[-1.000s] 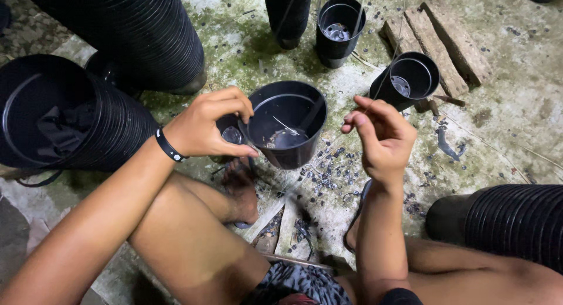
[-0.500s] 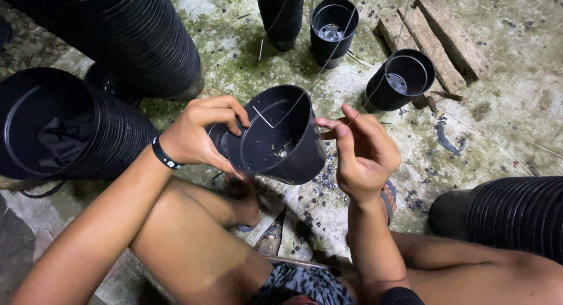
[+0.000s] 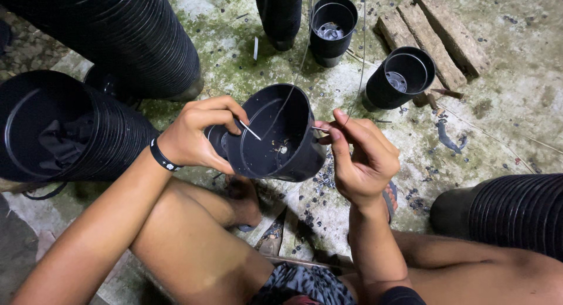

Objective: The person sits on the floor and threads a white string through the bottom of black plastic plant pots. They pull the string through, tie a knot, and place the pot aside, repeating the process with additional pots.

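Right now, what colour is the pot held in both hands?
Black, inside and out: the pot shows best in the head view, gripped by the left hand and the right hand.

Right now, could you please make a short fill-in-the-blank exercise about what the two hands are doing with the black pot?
1. The left hand grips the black pot by its ____.
2. The right hand pinches a thin ____ at the pot's rim.
3. The wristband is on the ____ wrist.
4. Three weathered wooden ____ lie on the ground beyond the pot.

Missing words: rim; wire; left; planks

No packages, labels, signs or screens in view
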